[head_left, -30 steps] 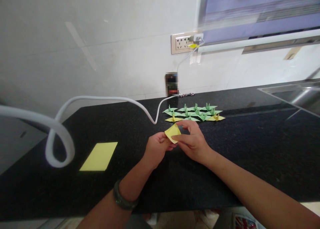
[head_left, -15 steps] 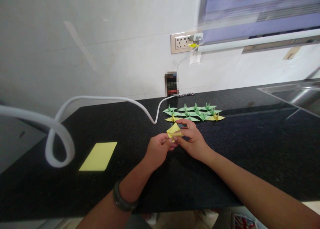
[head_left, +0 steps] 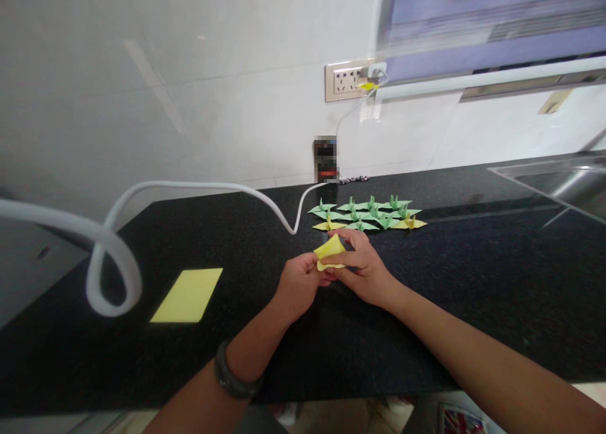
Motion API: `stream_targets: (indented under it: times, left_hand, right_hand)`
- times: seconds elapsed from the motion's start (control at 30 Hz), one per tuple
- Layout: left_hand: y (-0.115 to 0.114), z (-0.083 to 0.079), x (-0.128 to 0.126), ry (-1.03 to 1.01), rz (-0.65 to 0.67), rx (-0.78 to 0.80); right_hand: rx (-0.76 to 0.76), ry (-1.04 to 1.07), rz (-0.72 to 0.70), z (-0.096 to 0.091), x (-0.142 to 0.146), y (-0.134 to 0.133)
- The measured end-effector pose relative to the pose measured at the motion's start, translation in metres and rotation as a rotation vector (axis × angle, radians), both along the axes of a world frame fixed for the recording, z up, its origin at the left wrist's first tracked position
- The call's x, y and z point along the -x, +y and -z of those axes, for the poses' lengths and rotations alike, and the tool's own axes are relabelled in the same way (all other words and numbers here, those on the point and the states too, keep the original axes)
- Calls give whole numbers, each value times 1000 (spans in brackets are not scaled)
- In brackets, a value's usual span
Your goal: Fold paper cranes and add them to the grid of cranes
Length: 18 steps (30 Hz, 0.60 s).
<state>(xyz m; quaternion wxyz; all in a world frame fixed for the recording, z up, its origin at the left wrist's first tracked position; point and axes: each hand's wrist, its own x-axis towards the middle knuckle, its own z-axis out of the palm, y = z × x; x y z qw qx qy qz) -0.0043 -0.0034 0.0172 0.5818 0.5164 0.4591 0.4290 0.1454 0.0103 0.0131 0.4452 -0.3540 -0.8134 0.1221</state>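
A partly folded piece of yellow origami paper (head_left: 332, 248) is held between both hands, above the dark countertop. My left hand (head_left: 299, 284) pinches its left lower edge between thumb and fingers. From the right, my right hand (head_left: 367, 267) grips it, with fingers lying across its front and one fingertip behind its top. Just beyond the hands stand several green paper cranes (head_left: 372, 204) in rows. Two yellow cranes are in the front row, one on the left (head_left: 329, 224) and one at the right end (head_left: 409, 222). Fingers hide part of the folded paper.
A yellow paper sheet (head_left: 187, 295) lies flat on the black countertop (head_left: 265, 245) at left. A thick white cable (head_left: 218, 185) loops across the left side. A blurred-out device (head_left: 326, 159) leans against the wall below a socket (head_left: 345, 81). A sink (head_left: 568, 178) is at right.
The fingers of my right hand have shifted on the yellow paper, and its folded flap now looks more opened out. Both hands stay in nearly the same place.
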Motion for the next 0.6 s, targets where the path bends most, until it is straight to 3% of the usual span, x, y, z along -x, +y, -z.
stream_targets:
  times: [0.2,0.4,0.6]
  left_hand:
    - [-1,-5,1,-109,-2,54]
    - [2,-6,5,-431,78,197]
    - [2,-6,7,-475,85,239]
  right_hand:
    - [-25,11,16,4,1,2]
    - [2,44,23,4,2,1]
    - [26,0,-8,0,1,-2]
